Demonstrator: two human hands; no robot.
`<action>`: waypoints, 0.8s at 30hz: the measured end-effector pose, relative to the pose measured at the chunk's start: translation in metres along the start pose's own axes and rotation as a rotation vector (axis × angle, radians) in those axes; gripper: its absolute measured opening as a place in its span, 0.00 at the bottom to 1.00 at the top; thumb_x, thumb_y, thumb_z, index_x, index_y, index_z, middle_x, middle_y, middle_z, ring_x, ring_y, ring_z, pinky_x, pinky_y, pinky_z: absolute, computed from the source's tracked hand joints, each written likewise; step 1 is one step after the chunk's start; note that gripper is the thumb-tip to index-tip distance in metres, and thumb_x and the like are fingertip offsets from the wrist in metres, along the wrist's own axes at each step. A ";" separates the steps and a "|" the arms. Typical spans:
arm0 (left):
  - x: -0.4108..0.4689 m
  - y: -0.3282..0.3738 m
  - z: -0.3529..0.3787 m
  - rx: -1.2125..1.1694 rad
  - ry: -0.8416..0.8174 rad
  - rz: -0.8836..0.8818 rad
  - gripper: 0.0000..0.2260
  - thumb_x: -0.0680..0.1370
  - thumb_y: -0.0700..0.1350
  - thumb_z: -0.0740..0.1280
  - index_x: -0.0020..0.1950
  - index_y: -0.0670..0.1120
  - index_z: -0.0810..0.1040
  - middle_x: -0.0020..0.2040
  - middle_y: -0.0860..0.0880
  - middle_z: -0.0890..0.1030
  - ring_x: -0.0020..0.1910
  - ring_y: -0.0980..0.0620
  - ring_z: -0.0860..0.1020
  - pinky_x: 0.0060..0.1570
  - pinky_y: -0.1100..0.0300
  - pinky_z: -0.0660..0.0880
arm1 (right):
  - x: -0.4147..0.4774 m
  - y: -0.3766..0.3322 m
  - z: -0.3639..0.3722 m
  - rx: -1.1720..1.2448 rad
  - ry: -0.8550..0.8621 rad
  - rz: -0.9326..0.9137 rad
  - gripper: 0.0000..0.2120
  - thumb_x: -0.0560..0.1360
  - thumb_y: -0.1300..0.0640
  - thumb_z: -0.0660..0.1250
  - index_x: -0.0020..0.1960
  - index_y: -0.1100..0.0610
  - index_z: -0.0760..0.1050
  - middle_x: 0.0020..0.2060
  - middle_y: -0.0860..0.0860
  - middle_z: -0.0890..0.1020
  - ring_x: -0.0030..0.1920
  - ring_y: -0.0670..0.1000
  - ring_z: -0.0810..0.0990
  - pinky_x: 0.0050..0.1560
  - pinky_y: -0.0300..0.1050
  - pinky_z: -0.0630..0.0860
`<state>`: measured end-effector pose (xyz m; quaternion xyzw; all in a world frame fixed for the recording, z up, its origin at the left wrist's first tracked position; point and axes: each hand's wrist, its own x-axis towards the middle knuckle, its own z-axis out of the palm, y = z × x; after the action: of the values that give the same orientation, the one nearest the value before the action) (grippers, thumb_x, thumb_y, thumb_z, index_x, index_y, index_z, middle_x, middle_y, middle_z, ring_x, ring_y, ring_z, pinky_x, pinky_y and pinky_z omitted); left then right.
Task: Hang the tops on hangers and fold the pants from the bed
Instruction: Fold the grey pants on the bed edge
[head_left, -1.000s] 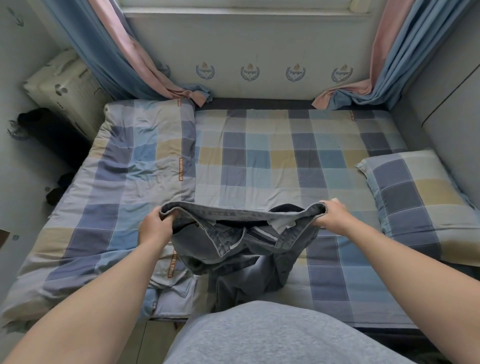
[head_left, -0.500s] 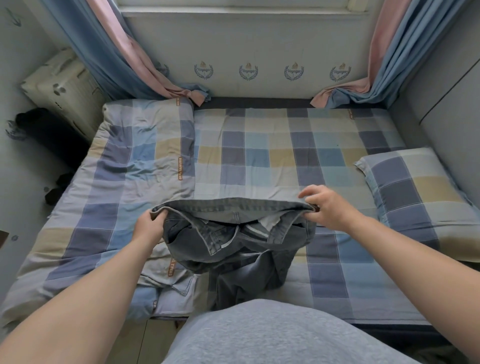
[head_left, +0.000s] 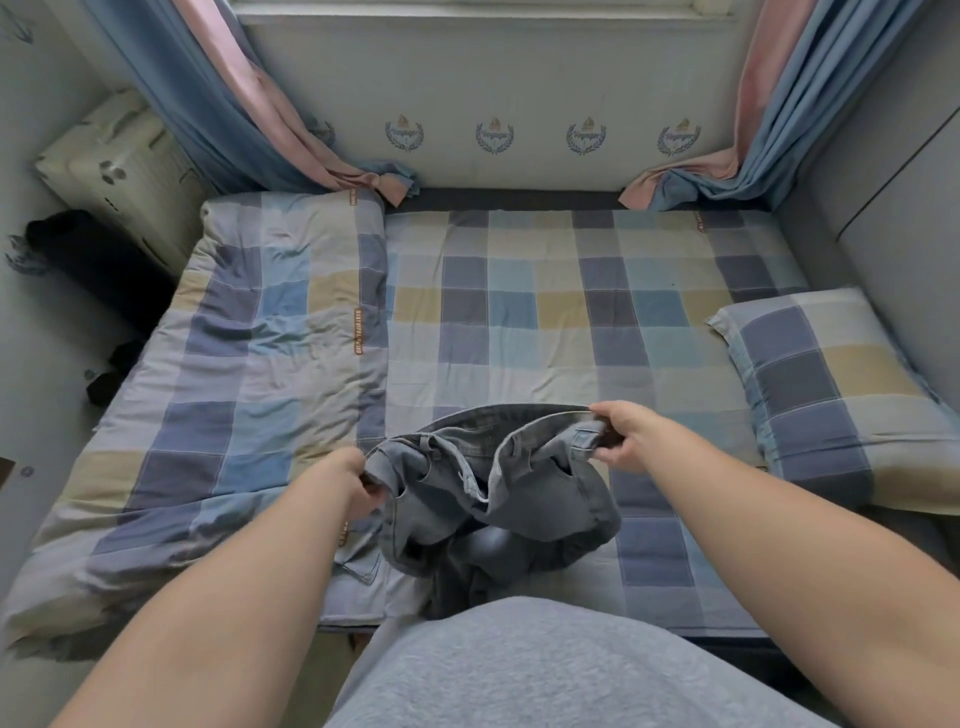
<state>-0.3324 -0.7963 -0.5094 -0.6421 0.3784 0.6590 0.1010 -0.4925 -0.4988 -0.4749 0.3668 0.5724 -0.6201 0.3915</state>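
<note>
A pair of grey jeans (head_left: 498, 488) hangs bunched over the near edge of the bed (head_left: 519, 312), waistband up and open. My left hand (head_left: 358, 483) grips the left end of the waistband. My right hand (head_left: 628, 434) pinches the right end, a little higher and farther from me. The legs drop crumpled toward my body and are partly hidden by my grey shirt. A light blue garment (head_left: 363, 566) lies under the jeans at the bed's near edge.
A folded checked quilt (head_left: 234, 389) covers the bed's left half. A checked pillow (head_left: 831, 395) lies at the right. Curtains (head_left: 270, 114) hang at both back corners. A pale suitcase (head_left: 124, 171) stands left of the bed.
Both hands have drawn closer together along the waistband, so it now sags in a curve. The jeans have shifted right, and the left hand sits lower than before.
</note>
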 end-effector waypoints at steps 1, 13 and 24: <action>-0.002 0.000 0.007 -0.079 -0.035 -0.002 0.15 0.84 0.37 0.54 0.41 0.39 0.75 0.21 0.43 0.76 0.17 0.49 0.75 0.14 0.58 0.71 | -0.004 0.001 0.006 0.051 -0.028 -0.001 0.08 0.83 0.59 0.62 0.47 0.61 0.72 0.46 0.58 0.78 0.53 0.57 0.80 0.57 0.56 0.79; -0.153 0.135 0.092 -0.256 -0.341 0.487 0.08 0.84 0.44 0.60 0.56 0.47 0.78 0.46 0.46 0.81 0.35 0.50 0.77 0.34 0.55 0.80 | -0.124 -0.111 0.088 -0.097 -0.190 -0.495 0.05 0.78 0.57 0.66 0.43 0.51 0.75 0.39 0.46 0.80 0.48 0.50 0.75 0.52 0.46 0.73; -0.410 0.260 0.111 -0.170 -0.505 1.153 0.05 0.82 0.40 0.63 0.51 0.42 0.79 0.41 0.46 0.81 0.37 0.50 0.79 0.38 0.54 0.80 | -0.344 -0.259 0.140 -0.285 -0.443 -1.237 0.05 0.70 0.58 0.79 0.40 0.57 0.83 0.41 0.58 0.82 0.46 0.57 0.72 0.48 0.51 0.66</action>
<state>-0.5151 -0.7622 -0.0470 -0.1659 0.5744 0.7663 -0.2353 -0.5818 -0.6059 -0.0444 -0.2200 0.6596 -0.7091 0.1167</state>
